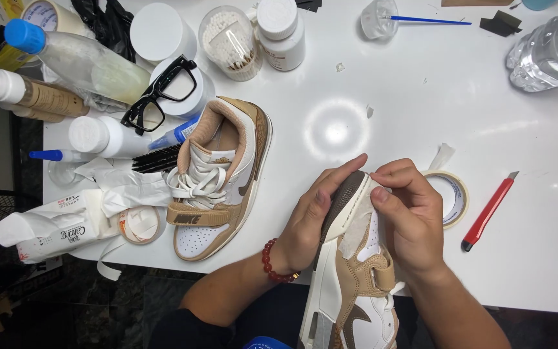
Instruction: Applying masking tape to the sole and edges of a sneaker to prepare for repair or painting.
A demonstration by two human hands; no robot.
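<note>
Both hands grip one shoe (355,278), a tan-and-white sneaker held at the near edge of the bench (421,116), toe end up and partly over the person's lap. The left hand (314,220) is clamped on the shoe's left side, fingers lying along the dark sole and thumb pressed on the pale rim. The right hand (408,216) is closed over the toe from the right, its fingertips pinching a strip of cream tape (356,229) against the toe (the strip runs down over the white upper). A red bead bracelet (272,262) sits on the left wrist.

The matching second shoe (221,181) lies on the bench to the left, well apart from the hands, laces loose and strap across its front. A tape roll (453,194) rests just behind the right hand, and a red knife (487,213) lies to its right. Another tape roll (142,225) and a wipes pack (56,226) lie near the left edge. Further back stand black glasses (159,94), a brush (156,158), a swab jar (230,42), several bottles, and a water bottle (550,52) at the far right.
</note>
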